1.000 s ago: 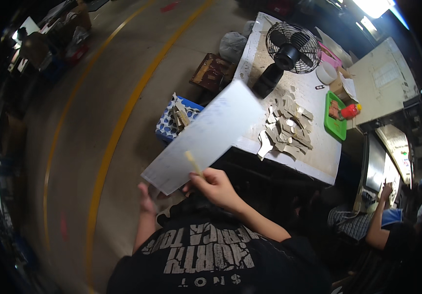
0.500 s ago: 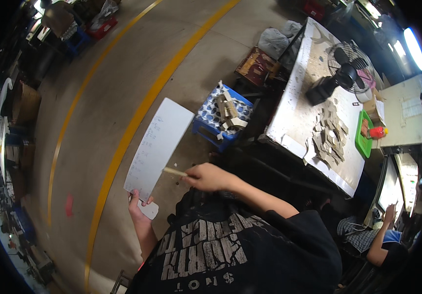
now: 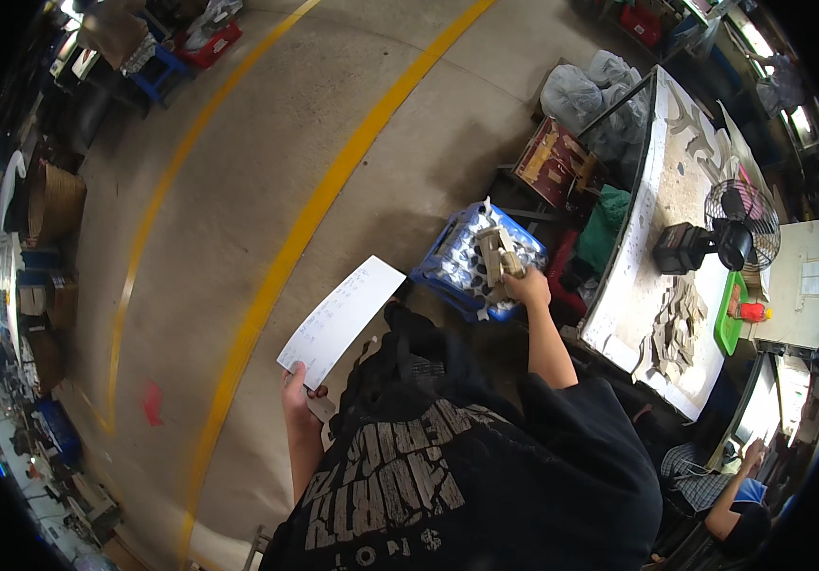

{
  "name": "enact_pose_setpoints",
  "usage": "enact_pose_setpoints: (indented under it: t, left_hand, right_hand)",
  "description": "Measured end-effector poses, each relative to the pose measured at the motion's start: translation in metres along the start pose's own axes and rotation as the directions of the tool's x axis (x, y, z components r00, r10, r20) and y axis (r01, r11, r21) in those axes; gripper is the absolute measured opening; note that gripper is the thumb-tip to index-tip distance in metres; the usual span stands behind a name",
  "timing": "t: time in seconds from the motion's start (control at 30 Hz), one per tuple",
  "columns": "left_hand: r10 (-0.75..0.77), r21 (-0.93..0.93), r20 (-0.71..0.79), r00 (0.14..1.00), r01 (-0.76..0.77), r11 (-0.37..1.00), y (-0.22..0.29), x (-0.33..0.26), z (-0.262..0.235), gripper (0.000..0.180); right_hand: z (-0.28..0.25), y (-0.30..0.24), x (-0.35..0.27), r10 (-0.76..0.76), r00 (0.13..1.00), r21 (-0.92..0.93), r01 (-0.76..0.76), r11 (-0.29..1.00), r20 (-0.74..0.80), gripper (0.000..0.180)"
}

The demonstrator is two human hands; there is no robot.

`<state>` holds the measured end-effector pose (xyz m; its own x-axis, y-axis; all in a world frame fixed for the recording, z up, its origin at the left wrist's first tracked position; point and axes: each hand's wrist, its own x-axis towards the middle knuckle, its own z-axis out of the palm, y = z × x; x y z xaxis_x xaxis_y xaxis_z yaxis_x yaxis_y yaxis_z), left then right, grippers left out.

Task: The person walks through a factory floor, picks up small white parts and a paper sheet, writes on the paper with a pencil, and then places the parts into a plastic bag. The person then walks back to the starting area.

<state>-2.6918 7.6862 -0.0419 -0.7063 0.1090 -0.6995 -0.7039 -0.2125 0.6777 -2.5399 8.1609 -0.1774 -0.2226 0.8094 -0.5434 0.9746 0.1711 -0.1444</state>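
We stand on a concrete floor [image 3: 238, 190] crossed by two yellow lines [image 3: 333, 181]. Our left hand [image 3: 297, 392] pinches one white sheet [image 3: 341, 320] at its lower corner, held low at our left. Our right hand [image 3: 526, 285] closes on one pale wooden piece [image 3: 498, 251] over one blue crate [image 3: 471, 259]. Rightward, one long surface [image 3: 662, 238] carries one black fan [image 3: 741, 214].

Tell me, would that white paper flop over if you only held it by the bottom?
Probably a little. The white sheet looks thin and flat, so it is likely light and bendy. The left hand pinches only its lower edge, yet it stands out fairly straight, so it may be slightly stiff. A breeze could probably flutter it.
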Motion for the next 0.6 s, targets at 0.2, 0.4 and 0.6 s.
enact_pose_setpoints:
  t: [0.2,0.4,0.6]
  left_hand:
    - [0.091,0.198,0.078,0.993,-0.105,0.975,0.072,0.077,0.039,0.022]
    - [0.057,0.287,0.185,0.981,-0.109,0.952,0.118,0.146,0.098,0.024]
    - [-0.083,0.366,0.359,0.929,-0.059,0.929,0.154,0.206,0.185,0.024]
  right_hand:
    - [0.015,-0.003,0.007,0.054,0.998,0.089,-0.052,0.995,-0.02,0.058]
    - [0.016,-0.005,-0.007,0.142,0.988,0.204,-0.127,0.971,-0.06,0.046]
    - [0.033,-0.021,-0.017,0.276,0.952,0.296,-0.229,0.928,-0.131,0.046]
